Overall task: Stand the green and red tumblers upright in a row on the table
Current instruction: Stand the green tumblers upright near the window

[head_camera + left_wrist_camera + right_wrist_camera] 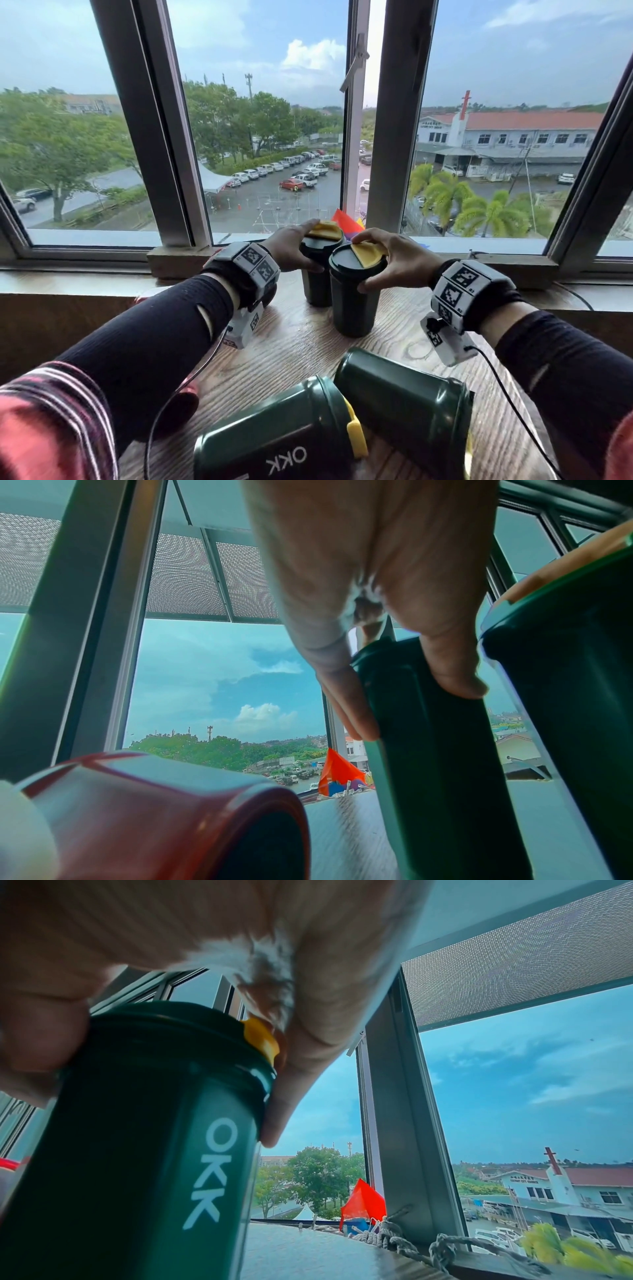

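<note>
Two green tumblers with yellow lid flaps stand upright and side by side near the window. My left hand (294, 248) grips the farther green tumbler (317, 287) round its lid; its fingers (452, 669) curl over the rim. My right hand (383, 263) grips the lid of the nearer green tumbler (352, 308), which is marked OKK (154, 1137). Two more green tumblers (274, 442) (404, 407) lie on their sides at the near edge. A red tumbler (154, 818) lies on its side under my left forearm, mostly hidden in the head view (188, 399).
The wooden table (291, 346) runs up to a window sill (102, 277) and metal window frames. Coloured flags (346, 222) show just behind the upright tumblers. Cables hang from both wrist cameras across the table.
</note>
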